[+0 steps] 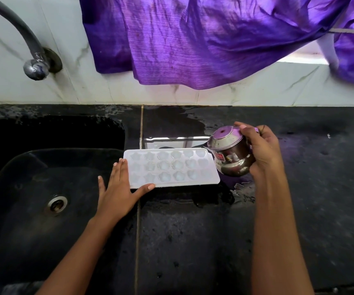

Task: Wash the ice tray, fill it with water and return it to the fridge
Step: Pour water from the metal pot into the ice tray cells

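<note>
A white ice tray [170, 168] with flower-shaped cells lies flat on the wet black counter, just right of the sink. My left hand [118, 188] rests on its left end, fingers spread, thumb along the tray's near edge. My right hand [259, 150] grips a small round steel pot [230, 155], tipped over the tray's right end with its bottom facing up. Several cells look glossy with water.
A black sink [33, 179] with a metal drain [56, 204] lies to the left. A grey tap [36, 68] juts from the tiled wall above it. Purple cloth [203, 39] hangs over the wall behind the counter [193, 241], which carries puddles.
</note>
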{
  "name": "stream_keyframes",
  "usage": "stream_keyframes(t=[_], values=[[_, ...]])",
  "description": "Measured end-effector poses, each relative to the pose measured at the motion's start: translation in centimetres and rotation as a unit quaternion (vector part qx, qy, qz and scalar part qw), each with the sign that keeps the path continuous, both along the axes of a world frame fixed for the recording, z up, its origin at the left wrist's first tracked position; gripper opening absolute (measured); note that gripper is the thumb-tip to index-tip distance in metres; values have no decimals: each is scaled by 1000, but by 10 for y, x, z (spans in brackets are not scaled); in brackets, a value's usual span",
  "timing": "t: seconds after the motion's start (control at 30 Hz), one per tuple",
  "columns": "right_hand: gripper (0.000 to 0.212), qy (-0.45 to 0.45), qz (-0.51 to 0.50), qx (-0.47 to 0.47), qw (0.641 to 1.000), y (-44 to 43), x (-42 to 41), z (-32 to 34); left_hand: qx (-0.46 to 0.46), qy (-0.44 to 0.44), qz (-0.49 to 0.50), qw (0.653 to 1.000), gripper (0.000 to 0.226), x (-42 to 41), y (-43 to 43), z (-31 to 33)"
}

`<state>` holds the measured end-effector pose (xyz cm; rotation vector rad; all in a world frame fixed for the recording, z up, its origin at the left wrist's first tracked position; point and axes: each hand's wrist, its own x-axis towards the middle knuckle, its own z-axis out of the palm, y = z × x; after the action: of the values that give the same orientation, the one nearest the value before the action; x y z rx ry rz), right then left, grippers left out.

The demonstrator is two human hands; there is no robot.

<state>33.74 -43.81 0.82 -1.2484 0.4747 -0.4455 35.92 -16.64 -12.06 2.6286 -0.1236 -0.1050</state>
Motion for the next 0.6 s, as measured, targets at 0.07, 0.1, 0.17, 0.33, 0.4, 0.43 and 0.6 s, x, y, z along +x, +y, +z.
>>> stream_keyframes(t=[0.07,0.1,0.17,0.33,0.4,0.43,0.6], values=[[29,-1,7,-2,1000,3,2,0,-2,-1,0,1000,111,0,0,0],[29,-3,10,-3,1000,4,3,0,-3,-1,1,1000,111,0,-1,0],[29,-4,13,-6,1000,6,4,-1,-2,-2,1,1000,111,-1,-1,1],[28,1,11,-44,999,11,7,-1,-1,-4,0,1000,110,-1,-1,1],[27,0,10,-52,999,11,7,0,-4,-6,0,1000,111,-1,0,0],[28,0,9,-54,998,11,8,0,-6,-8,-1,1000,112,0,0,0],[27,2,2,-64,998,10,8,0,-10,-9,-7,1000,114,0,1,-1]])
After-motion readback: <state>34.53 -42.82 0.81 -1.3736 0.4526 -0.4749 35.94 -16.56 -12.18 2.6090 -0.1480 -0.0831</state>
